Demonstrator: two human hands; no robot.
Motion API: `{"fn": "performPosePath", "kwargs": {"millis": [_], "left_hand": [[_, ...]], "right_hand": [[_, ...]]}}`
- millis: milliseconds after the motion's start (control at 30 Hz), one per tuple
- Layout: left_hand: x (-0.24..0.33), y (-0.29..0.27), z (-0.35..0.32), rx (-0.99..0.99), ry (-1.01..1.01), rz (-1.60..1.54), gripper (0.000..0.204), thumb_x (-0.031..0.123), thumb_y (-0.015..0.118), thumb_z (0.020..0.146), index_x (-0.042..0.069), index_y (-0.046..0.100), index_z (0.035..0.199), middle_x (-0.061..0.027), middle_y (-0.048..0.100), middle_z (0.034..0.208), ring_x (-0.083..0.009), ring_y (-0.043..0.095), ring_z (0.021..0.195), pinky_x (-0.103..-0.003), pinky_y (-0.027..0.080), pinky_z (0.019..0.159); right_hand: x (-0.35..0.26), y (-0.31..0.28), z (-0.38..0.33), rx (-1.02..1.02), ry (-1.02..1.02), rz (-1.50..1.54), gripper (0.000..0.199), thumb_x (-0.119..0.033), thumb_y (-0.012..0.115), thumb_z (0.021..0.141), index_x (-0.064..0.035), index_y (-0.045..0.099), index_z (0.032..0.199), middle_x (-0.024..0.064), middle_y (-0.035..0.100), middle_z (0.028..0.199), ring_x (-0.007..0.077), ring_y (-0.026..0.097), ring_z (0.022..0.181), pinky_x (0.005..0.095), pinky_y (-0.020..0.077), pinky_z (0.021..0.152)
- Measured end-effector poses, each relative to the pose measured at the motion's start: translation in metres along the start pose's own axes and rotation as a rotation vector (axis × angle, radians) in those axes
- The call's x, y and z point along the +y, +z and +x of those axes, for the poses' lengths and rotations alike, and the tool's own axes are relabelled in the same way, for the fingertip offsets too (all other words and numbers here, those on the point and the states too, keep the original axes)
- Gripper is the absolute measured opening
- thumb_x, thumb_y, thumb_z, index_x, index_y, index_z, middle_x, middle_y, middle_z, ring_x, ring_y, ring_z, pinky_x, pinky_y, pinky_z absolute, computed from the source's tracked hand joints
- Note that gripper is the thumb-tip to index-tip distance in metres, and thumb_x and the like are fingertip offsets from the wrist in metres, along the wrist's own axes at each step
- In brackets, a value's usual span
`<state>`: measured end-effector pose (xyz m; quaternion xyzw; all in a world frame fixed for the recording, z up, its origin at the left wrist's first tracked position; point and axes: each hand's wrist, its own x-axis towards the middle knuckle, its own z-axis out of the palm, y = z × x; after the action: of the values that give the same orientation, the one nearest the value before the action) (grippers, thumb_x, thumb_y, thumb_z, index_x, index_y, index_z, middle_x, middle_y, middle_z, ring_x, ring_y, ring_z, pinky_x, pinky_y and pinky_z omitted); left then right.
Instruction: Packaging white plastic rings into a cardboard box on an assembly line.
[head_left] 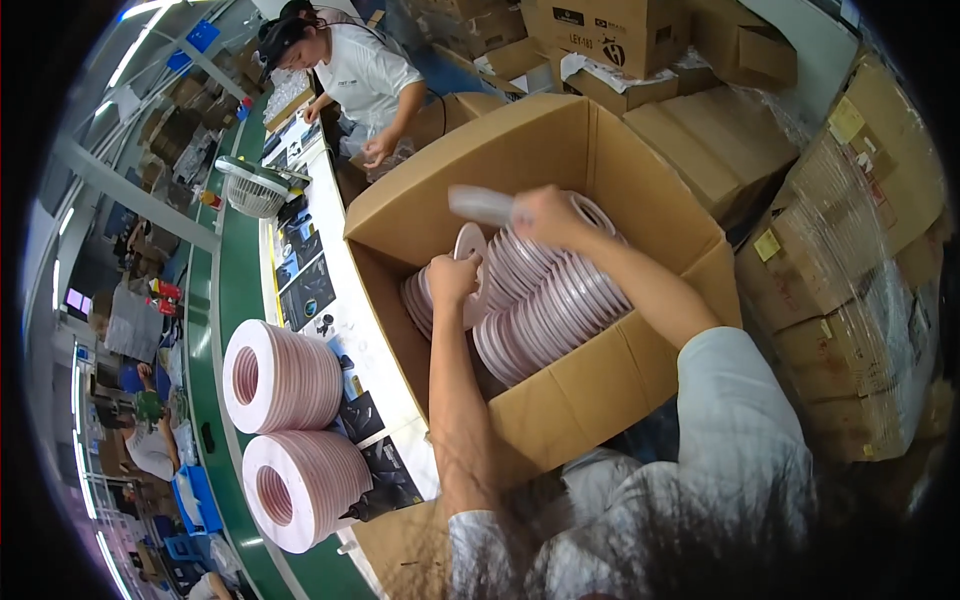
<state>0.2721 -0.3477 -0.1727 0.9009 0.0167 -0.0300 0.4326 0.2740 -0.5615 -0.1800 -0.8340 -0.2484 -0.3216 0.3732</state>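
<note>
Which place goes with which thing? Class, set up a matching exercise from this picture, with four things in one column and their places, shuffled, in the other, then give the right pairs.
Things:
1. left hand
2. right hand
3. two ring stacks
4. small fan

Places:
A. on the green-edged bench, left of the box
B. gripping a blurred white piece
C. further along the bench
D. on a pink disc in the cardboard box

Pairs: 1-D, 2-B, 3-A, 4-C
</note>
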Motion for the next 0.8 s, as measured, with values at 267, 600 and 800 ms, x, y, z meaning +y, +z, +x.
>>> {"fn": "performPosePath", "kwargs": {"millis": [267,600,800], "left_hand": [[-0.010,-0.014,-0.007,0.024,-0.048,-0.005,0.029,0.024,0.070,0.072,-0.005,0.068,0.068,-0.0142,0.065,0.058,-0.0217,0.066,0.057,-0.034,0.052,0.060],[-0.002,-0.010,0.005,-0.057,-0.080,-0.060,0.025,0.018,0.071,0.072,-0.006,0.066,0.069,-0.0120,0.063,0.056,-0.0177,0.064,0.053,-0.032,0.050,0.055],[-0.007,-0.014,0.002,-0.046,-0.016,-0.091,0.030,0.020,0.071,0.073,-0.008,0.063,0.064,-0.0123,0.061,0.056,-0.0181,0.060,0.048,-0.031,0.047,0.047]], "right_hand": [[0.002,-0.001,0.003,0.105,0.142,0.058,0.013,-0.012,0.066,0.072,-0.0034,0.057,0.070,0.0168,0.059,0.066,0.0316,0.060,0.057,0.0383,0.0480,0.055],[-0.030,-0.003,0.003,0.204,-0.051,-0.051,0.015,-0.008,0.068,0.068,-0.0029,0.054,0.073,0.0117,0.058,0.063,0.0321,0.062,0.060,0.0394,0.0507,0.060],[-0.022,-0.009,0.007,0.317,0.252,-0.155,0.015,-0.012,0.068,0.069,-0.0041,0.059,0.078,0.0169,0.062,0.071,0.0327,0.065,0.072,0.0417,0.0515,0.067]]}}
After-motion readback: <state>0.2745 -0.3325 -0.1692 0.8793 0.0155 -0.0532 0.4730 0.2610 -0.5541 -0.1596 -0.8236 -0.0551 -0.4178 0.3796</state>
